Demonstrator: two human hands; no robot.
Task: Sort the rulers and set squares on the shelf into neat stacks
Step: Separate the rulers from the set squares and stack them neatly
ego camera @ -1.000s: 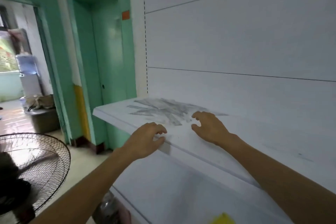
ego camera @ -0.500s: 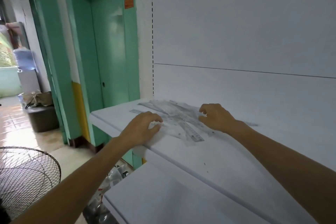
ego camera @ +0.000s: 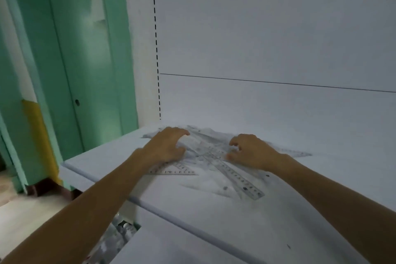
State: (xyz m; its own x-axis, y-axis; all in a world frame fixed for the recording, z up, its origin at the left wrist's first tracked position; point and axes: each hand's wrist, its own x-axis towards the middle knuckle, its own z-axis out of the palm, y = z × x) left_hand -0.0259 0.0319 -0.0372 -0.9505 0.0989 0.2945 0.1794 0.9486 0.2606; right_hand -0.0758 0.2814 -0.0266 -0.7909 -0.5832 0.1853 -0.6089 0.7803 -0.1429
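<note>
A loose heap of clear plastic rulers and set squares lies scattered on the white shelf. One long clear ruler points out of the heap toward the shelf's front. A set square edge shows just under my left wrist. My left hand lies on the heap's left side with fingers bent, fingertips on the plastic. My right hand is on the heap's right side, fingers curled loosely over the pieces. Whether either hand actually grips a piece is not clear.
The shelf's white back panel rises right behind the heap. A lower white shelf juts out below. To the left are a green door and its frame, with clear plastic packaging on the floor under the shelf.
Both hands have slid from the shelf's front edge onto the heap. The camera has come closer and now looks down more on the shelf.
</note>
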